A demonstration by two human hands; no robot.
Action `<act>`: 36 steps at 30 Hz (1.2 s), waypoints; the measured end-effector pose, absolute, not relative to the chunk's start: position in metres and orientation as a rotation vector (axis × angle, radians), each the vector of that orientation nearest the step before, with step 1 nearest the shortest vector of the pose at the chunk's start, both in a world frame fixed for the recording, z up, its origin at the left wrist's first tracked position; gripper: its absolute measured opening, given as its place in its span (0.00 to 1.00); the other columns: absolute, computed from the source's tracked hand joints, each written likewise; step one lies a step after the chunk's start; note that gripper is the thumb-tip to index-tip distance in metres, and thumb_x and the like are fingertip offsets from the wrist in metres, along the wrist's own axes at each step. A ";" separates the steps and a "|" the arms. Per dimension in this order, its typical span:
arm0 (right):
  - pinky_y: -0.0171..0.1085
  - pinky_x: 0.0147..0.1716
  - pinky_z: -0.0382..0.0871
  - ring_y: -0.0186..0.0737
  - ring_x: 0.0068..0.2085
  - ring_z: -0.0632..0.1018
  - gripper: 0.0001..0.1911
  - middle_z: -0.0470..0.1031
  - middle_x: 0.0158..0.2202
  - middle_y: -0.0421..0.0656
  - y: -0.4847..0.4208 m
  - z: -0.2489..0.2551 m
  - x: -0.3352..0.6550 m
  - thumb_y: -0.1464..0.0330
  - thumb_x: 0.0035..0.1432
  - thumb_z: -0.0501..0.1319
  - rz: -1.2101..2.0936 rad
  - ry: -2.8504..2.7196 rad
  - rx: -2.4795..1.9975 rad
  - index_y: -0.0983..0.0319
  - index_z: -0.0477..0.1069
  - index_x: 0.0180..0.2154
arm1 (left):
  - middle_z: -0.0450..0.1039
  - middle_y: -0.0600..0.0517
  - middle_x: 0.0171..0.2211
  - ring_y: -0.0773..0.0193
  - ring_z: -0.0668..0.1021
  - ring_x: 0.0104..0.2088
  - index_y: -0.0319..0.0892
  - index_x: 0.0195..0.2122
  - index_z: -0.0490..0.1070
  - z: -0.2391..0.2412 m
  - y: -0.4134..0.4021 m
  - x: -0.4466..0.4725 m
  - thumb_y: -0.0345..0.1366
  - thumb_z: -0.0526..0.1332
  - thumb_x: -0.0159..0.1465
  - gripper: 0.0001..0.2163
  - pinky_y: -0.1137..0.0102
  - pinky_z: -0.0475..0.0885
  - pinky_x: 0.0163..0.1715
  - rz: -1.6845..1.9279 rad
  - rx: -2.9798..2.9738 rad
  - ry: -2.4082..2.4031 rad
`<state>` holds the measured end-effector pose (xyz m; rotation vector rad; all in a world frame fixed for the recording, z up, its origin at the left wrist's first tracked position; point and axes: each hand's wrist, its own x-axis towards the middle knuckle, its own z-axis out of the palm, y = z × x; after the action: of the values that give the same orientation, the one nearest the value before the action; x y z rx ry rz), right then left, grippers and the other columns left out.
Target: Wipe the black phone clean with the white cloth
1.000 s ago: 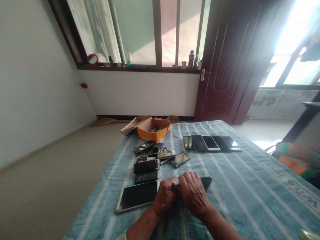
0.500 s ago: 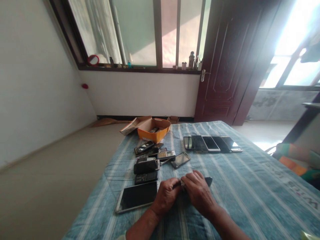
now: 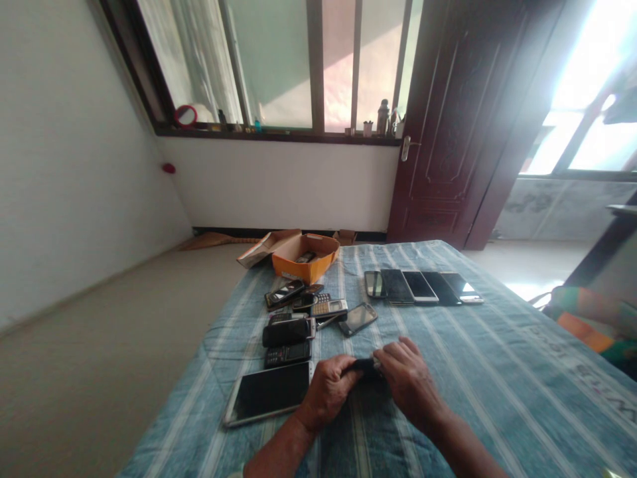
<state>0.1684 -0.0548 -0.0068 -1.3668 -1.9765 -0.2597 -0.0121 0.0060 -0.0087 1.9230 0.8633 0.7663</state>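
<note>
In the head view, the left hand has its fingers clamped on the left end of a dark phone, over the striped cloth. The right hand pinches a pale wad against its other end. A tablet lies beside the left hand; 5 phones lie in a row beyond.

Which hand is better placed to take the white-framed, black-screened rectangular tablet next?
Likely the left hand: it is right beside the tablet, though it grips a dark, slab-shaped device. The right hand is farther away.
</note>
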 end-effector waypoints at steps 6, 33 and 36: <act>0.45 0.53 0.55 0.38 0.33 0.70 0.10 0.68 0.28 0.39 -0.042 -0.007 0.131 0.74 0.63 0.51 -0.221 -1.972 -1.359 0.59 0.67 0.31 | 0.65 0.56 0.22 0.66 0.68 0.26 0.40 0.22 0.67 -0.011 0.007 -0.013 0.44 0.56 0.61 0.15 0.74 0.63 0.27 0.844 1.969 0.870; 0.37 0.35 0.60 0.38 0.32 0.68 0.08 0.67 0.28 0.41 -0.051 -0.002 0.171 0.73 0.64 0.52 -0.342 -2.041 -1.379 0.61 0.69 0.34 | 0.70 0.54 0.26 0.63 0.72 0.29 0.41 0.28 0.72 -0.009 0.009 -0.012 0.40 0.57 0.60 0.10 0.73 0.64 0.30 0.762 2.007 0.861; 0.39 0.39 0.60 0.39 0.31 0.67 0.10 0.66 0.27 0.40 -0.043 -0.003 0.145 0.73 0.64 0.52 -0.361 -2.048 -1.353 0.60 0.67 0.30 | 0.66 0.56 0.23 0.65 0.69 0.27 0.41 0.24 0.68 -0.008 0.009 -0.012 0.44 0.56 0.61 0.14 0.74 0.63 0.28 0.806 2.032 0.853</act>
<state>0.1455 -0.0432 -0.0031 -1.3534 -2.0481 -0.3613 -0.0119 0.0092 -0.0082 2.0315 0.8525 0.8061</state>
